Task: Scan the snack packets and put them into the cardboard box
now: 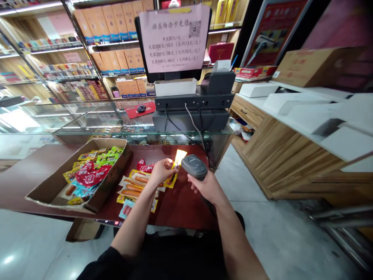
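Note:
My right hand is wrapped round the handle of a dark grey barcode scanner. The scanner's head points toward a long yellow snack packet, whose far end is brightly lit. With its fingers curled, my left hand pinches the edge of that packet over the dark red tabletop. Packed sausages lie in a row under and beside my left forearm. A red snack packet rests beyond them, and a light blue packet is at the near end.
On the left stands an open cardboard box with many mixed snack packets. Behind the table are a glass counter, a black cash drawer with hanging cables, and a screen bearing a pink sign. A wooden cabinet stands right.

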{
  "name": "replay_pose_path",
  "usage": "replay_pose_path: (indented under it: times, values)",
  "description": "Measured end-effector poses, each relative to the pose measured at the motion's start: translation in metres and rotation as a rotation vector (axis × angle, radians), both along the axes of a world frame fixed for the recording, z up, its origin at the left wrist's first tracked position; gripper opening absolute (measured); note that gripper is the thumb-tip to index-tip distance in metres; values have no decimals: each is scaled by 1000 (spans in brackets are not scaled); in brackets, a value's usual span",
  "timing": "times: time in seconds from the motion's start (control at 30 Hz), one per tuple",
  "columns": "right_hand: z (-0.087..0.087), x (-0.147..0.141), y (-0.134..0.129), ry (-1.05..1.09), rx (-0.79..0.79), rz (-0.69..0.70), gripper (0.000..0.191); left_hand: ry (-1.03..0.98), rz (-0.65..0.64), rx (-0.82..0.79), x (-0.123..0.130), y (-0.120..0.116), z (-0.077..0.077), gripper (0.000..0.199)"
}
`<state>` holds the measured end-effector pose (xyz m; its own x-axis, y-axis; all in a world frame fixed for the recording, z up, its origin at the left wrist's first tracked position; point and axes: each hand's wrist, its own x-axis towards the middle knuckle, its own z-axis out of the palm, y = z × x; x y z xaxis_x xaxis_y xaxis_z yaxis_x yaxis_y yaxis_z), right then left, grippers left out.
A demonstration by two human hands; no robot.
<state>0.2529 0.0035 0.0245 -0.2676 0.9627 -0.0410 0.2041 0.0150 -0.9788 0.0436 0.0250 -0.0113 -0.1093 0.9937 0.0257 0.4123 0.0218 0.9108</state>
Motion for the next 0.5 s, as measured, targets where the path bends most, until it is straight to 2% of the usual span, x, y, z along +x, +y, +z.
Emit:
replay_pose_path:
  times: [0.13,0.5]
  values:
    - [-1,2,-1,18,-11,-21,22,28,-13,-6,2,-1,5,29]
    - [1,-3,-2,-46,18,-1,23,6,8,-16,-7,-7,2,26]
